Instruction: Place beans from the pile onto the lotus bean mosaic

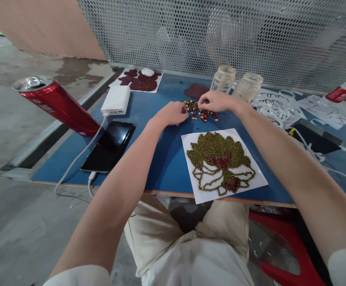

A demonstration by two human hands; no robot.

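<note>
A small heap of mixed beans and yellow kernels (204, 114) lies on the blue table between my two hands. My left hand (174, 113) rests at the heap's left edge, fingers curled with the tips together; anything in them is hidden. On the heap's far right side, my right hand (213, 101) reaches in with fingers pinched down among the beans, and what they grip is too small to make out. Nearer to me is a white sheet with a flower picture (220, 159) made of green and dark red beans; several petals are only outlined.
Two glass jars (247, 87) and a brown patch (196, 91) sit behind the heap. To the left are a red can (60, 105), a white power bank (116, 99), a phone (109, 147) and cables. Another bean picture (143, 81) lies far left; printed sheets (324, 109) lie right.
</note>
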